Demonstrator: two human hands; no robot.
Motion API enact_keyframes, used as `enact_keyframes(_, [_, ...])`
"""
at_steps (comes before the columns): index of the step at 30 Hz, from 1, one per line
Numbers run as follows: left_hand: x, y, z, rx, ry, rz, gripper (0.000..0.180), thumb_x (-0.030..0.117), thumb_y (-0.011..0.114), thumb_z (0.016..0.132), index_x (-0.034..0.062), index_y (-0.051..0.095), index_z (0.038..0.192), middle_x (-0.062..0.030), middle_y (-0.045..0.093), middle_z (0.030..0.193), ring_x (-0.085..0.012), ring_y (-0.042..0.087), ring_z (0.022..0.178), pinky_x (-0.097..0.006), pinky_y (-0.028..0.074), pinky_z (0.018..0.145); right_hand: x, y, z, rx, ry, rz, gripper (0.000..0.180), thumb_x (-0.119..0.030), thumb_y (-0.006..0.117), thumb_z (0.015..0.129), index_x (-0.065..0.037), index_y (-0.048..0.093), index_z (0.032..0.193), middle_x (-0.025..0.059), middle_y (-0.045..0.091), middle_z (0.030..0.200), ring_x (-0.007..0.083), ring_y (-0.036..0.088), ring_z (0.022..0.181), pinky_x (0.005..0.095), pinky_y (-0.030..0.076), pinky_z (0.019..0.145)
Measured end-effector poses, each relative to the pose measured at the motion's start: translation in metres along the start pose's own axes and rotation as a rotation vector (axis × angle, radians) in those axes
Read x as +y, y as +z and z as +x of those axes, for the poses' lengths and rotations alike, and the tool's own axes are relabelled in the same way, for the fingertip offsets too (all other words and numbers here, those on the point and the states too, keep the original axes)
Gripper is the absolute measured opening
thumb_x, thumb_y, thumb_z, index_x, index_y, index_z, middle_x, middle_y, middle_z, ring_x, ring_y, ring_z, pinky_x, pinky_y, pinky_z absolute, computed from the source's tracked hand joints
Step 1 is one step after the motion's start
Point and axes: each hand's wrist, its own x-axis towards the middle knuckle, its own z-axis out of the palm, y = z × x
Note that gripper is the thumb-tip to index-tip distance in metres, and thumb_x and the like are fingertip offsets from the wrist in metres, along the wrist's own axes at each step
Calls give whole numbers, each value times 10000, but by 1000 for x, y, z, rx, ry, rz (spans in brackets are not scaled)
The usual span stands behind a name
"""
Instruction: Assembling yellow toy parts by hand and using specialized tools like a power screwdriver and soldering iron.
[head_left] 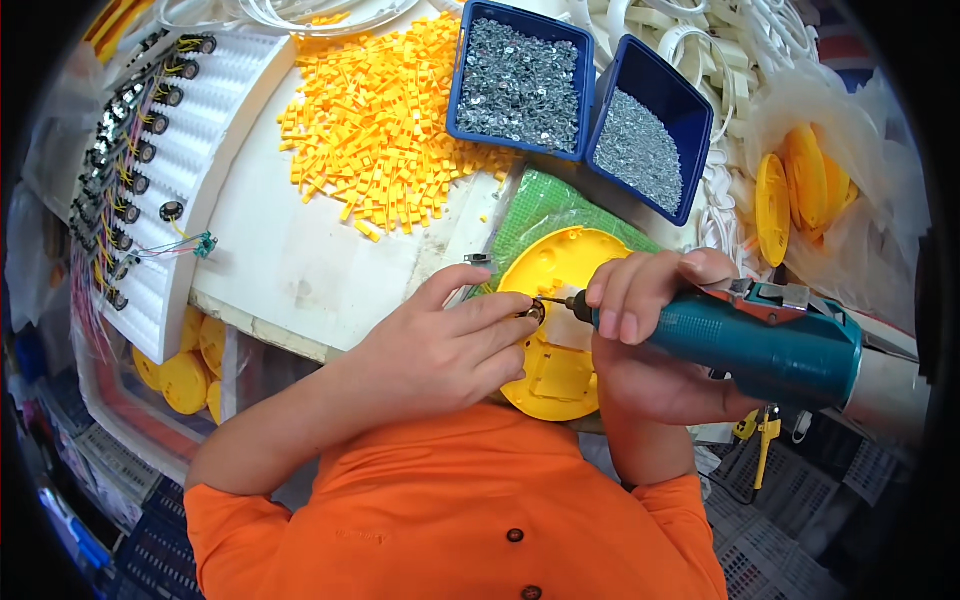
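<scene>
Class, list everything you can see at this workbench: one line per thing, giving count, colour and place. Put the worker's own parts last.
Round shell: one, yellow, centre, on green mat.
Electric screwdriver: one, teal, right.
Small plastic pieces: heap, yellow, top centre.
Bins: two, blue, hold grey metal parts, top.
Foam rack: one, white, left, holds wired components.
Bagged discs: several, yellow, right.
Left hand: steadies shell.
Right hand: grips screwdriver.
</scene>
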Motion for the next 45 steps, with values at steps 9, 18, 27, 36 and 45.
enact_keyframes(9, [1,0,0,26,-9,-72,137,234,721,837,112,669,872,-49,739,1125,-177,637,1165,-466,439,1055,-1,10,4,-79,90,-45,413,-327,620,936,-28,593,1220,111,633,815,212,606,754,335,502,737])
enact_keyframes(18, [3,1,1,23,-34,-105,137,233,724,840,112,670,874,-47,740,1129,-175,643,1160,-470,422,1062,-11,10,3,-45,123,-207,220,-158,589,1010,-55,585,1205,114,624,751,224,614,706,365,519,732])
enact_keyframes(27, [6,10,14,130,-221,-159,206,173,799,781,162,659,931,33,708,1102,-214,624,1125,-466,378,1043,-35,12,-10,-130,14,-120,253,-231,535,1052,-79,560,1252,109,661,734,258,643,646,444,527,728])
enact_keyframes(36, [8,11,13,177,-226,-92,148,215,777,799,182,708,925,52,681,1082,-204,597,1160,-491,351,1045,-24,-6,-5,-278,-51,-13,280,-216,544,1050,-76,520,1291,124,682,758,279,668,682,464,535,715])
enact_keyframes(45, [8,10,10,227,-309,-290,222,255,813,783,160,716,958,23,671,1125,-244,576,1210,-496,345,1072,-24,-8,1,-347,-58,15,241,-260,475,1078,-82,500,1239,129,681,730,300,660,655,482,531,712])
